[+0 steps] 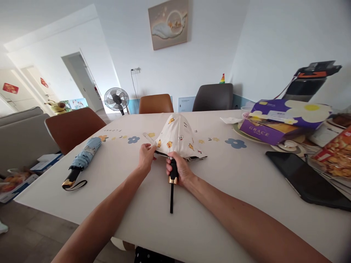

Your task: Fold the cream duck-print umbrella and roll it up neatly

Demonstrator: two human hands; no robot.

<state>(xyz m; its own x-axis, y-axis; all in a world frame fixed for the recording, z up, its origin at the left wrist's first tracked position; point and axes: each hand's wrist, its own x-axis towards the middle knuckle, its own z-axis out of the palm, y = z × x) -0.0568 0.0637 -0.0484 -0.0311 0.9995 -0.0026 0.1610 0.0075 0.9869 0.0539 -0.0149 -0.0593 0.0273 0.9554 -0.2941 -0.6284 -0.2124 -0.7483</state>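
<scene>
**Midway between the surface's left and right edges, a white umbrella gripped by two hands**

Near the middle of the surface [233, 168], the white umbrella [177, 135], printed with small yellow figures, lies with its loosely gathered canopy pointing to the far edge and its handle [173, 170] to the near edge. The right hand [181, 168] is wrapped around that black handle, just below the fabric. The left hand [146, 156] pinches the canopy's hem on its left side between thumb and fingers. A black strap [171, 199] runs from the handle's gold-coloured end toward the near edge.

By the left edge, a blue umbrella [87, 153] lies furled, its handle toward the near-left corner, a dark cord loop [80, 185] beside it. Along the right edge are a flat black device [304, 179] and a snack bag [338, 153]; toward the far-right corner, a flower-printed pack [285, 111] sits on a purple box [265, 130]. Beyond the far edge stand a brown chair [155, 104] and a dark grey chair [213, 98].
</scene>
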